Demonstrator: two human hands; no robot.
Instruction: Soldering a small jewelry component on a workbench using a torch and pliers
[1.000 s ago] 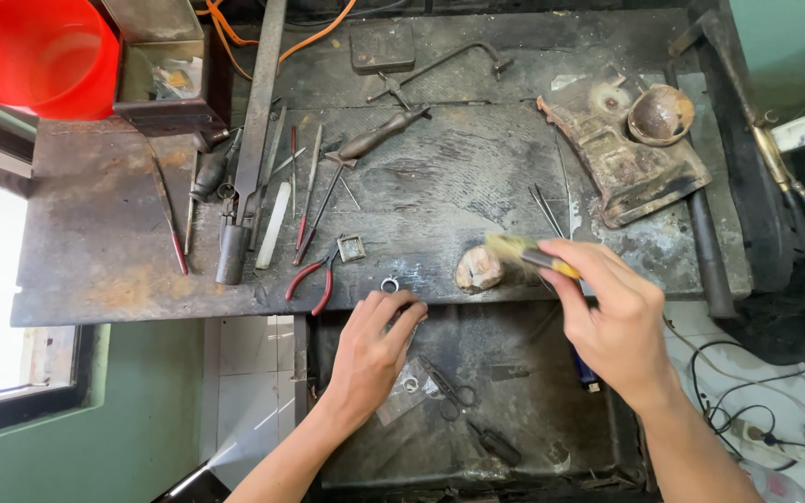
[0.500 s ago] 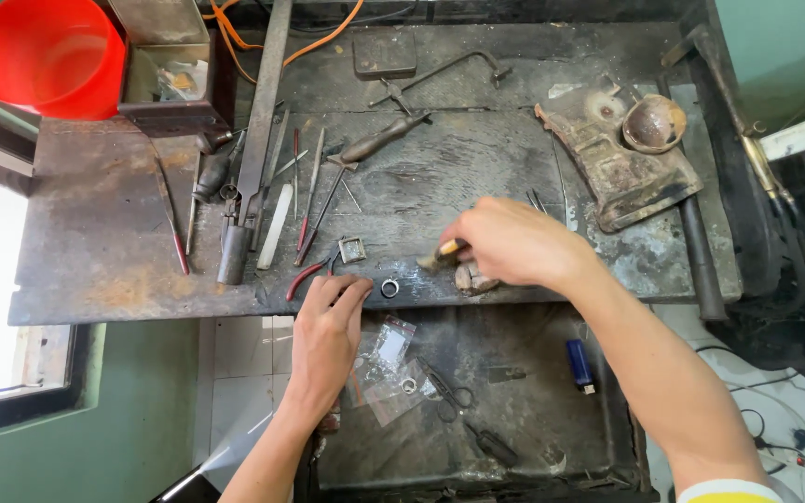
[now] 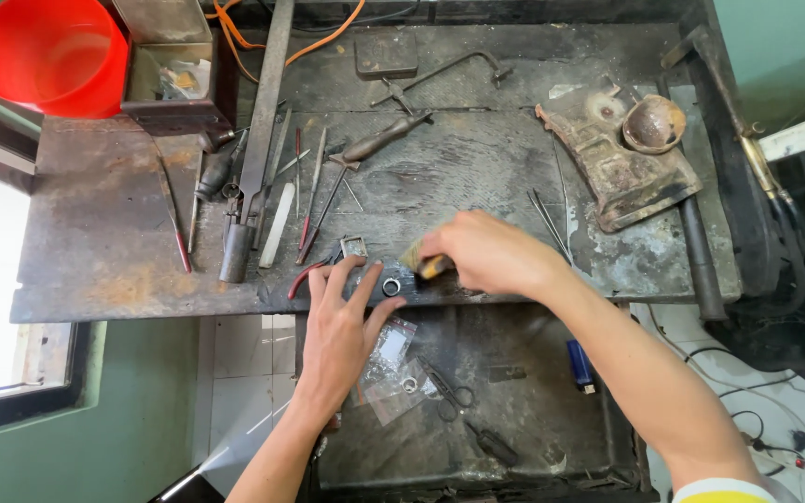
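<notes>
My right hand [image 3: 482, 251] grips a small brush [image 3: 421, 261] with a yellow handle, its bristles down on the dark metal bench top [image 3: 477, 177] near the front edge. My left hand [image 3: 337, 326] is spread open, fingertips resting at the bench's front edge. Between the two hands lies a small metal ring [image 3: 390, 287]. A little square metal piece [image 3: 353, 247] sits just above my left fingers, and red-handled pliers [image 3: 307, 276] lie beside them.
Files, picks and a long metal bar [image 3: 258, 140] lie at the left. A red bucket [image 3: 44, 56] and a box [image 3: 170, 70] stand at the back left. A rusty metal part [image 3: 617, 168] sits right. Below, a drawer [image 3: 514, 401] holds small plastic bags [image 3: 388, 363], scissors [image 3: 444, 387] and a blue lighter [image 3: 579, 365].
My right hand has swept the brush leftward along the bench's front edge towards the ring. My left hand has risen from the drawer to the bench edge.
</notes>
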